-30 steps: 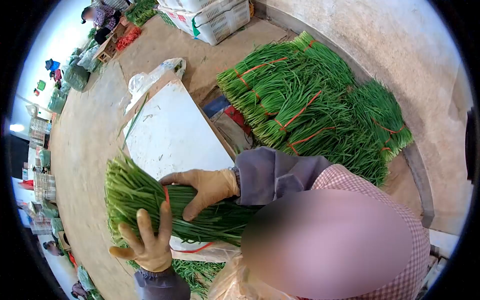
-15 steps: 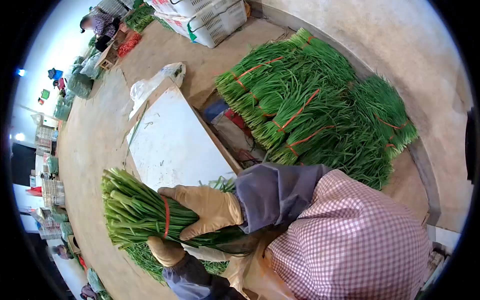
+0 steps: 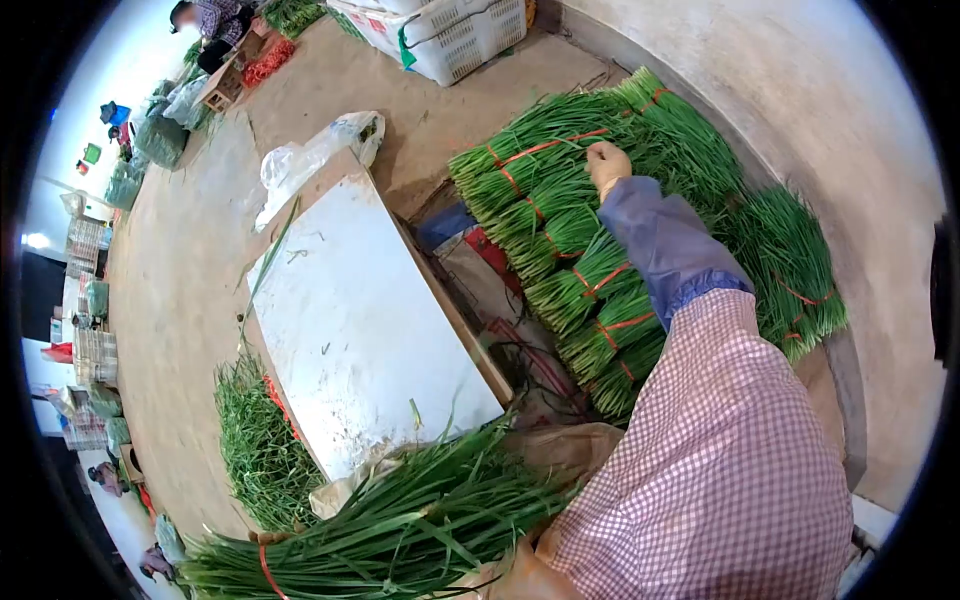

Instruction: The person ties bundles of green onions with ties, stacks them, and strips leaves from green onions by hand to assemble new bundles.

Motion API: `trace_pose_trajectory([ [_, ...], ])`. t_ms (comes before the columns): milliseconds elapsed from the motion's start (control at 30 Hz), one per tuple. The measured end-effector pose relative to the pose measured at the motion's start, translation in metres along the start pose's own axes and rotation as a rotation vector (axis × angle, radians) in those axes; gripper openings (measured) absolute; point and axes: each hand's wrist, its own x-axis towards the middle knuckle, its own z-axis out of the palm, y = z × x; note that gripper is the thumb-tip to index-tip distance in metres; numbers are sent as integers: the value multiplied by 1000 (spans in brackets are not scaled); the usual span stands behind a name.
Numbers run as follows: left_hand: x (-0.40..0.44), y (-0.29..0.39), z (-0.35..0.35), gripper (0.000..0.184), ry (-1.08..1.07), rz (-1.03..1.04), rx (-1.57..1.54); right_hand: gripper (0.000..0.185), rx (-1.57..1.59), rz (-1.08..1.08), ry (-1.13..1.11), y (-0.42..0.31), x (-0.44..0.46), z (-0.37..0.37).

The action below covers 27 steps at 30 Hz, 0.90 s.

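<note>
A bunch of garlic chives (image 3: 400,530) with a red band lies across the lower edge, leaves pointing right. My left hand (image 3: 272,537) is around it near the band; only a bit of the tan glove shows, the rest is hidden under the leaves. My right hand (image 3: 608,165), gloved, reaches over the stacked chive bunches (image 3: 570,230) with its fingers closed together. It is beside a red band on one of the far bunches. A thin pale green strand shows by the fingertips, but whether they grip it is unclear.
A white-topped board (image 3: 365,320) stands ahead, a plastic bag (image 3: 315,165) at its far end. Loose chive leaves (image 3: 260,450) are piled left of it. White crates (image 3: 450,40) stand by the wall. Another person (image 3: 215,25) sits far off by a heap of red bands (image 3: 268,62).
My right hand has let go of the bunch and moved up and right to the stack. The bunch has dropped lower in view, with my left hand still at it.
</note>
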Motion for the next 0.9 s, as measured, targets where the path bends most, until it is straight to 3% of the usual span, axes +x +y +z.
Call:
trace_pose_trajectory([
  [167, 7, -1, 5, 78, 82, -38, 97, 41, -490, -68, -164, 13, 31, 0],
  [367, 9, -1, 12, 77, 125, -64, 153, 32, -716, -155, -338, -18, 41, 9],
  [500, 9, -2, 17, 77, 144, -70, 173, 26, -793, -238, -418, 19, 74, 19],
  [600, 10, 0, 20, 78, 144, -76, 188, 26, -674, -220, -97, 29, 67, 18],
  [633, 10, 2, 19, 78, 145, -81, 198, 23, -495, -172, 65, 46, 75, 20],
  [733, 11, 2, 23, 78, 141, -78, 190, 17, 305, 389, 241, 11, 45, 3],
  [767, 11, 0, 27, 78, 138, -77, 192, 17, 426, 350, 179, 11, 33, 4],
  [867, 11, -1, 34, 79, 132, -75, 199, 19, 451, -35, -438, -64, -72, 11],
  [900, 11, -1, 37, 79, 128, -74, 202, 23, 46, -255, -620, -115, -113, 6],
])
